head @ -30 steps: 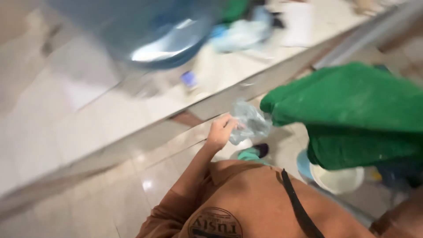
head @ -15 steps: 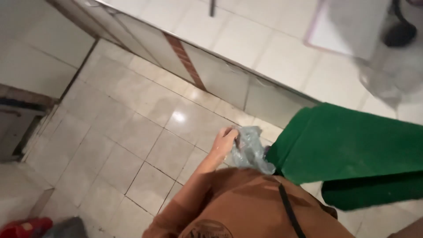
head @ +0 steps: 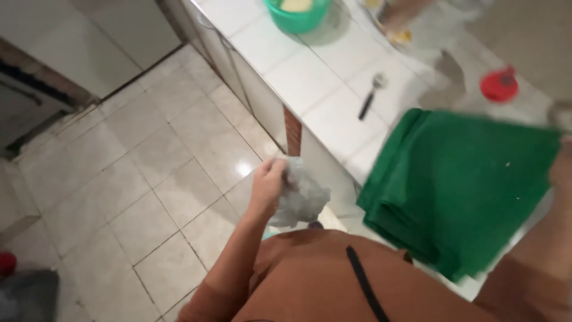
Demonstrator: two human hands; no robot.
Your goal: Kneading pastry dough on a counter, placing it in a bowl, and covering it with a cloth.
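Observation:
My left hand (head: 268,182) is closed around a crumpled clear plastic bag (head: 304,197), held out over the floor beside the tiled counter's edge. A folded green cloth (head: 465,185) hangs at the right, over the counter's near end. My right hand (head: 561,164) shows only as a blurred edge at the frame's right border, at the cloth's upper right corner, and seems to hold it. My brown-sleeved arms and chest fill the bottom of the view.
A white tiled counter (head: 316,77) runs up the middle. On it stand a green bowl (head: 298,12), a dark-handled utensil (head: 369,98) and a small red object (head: 499,86). Pale floor tiles (head: 149,179) spread to the left. Another person's arm (head: 405,12) shows at the top.
The view has swung from the floor to the counter. My left hand keeps the plastic bag. The green cloth stays at the right, now spread wider in view.

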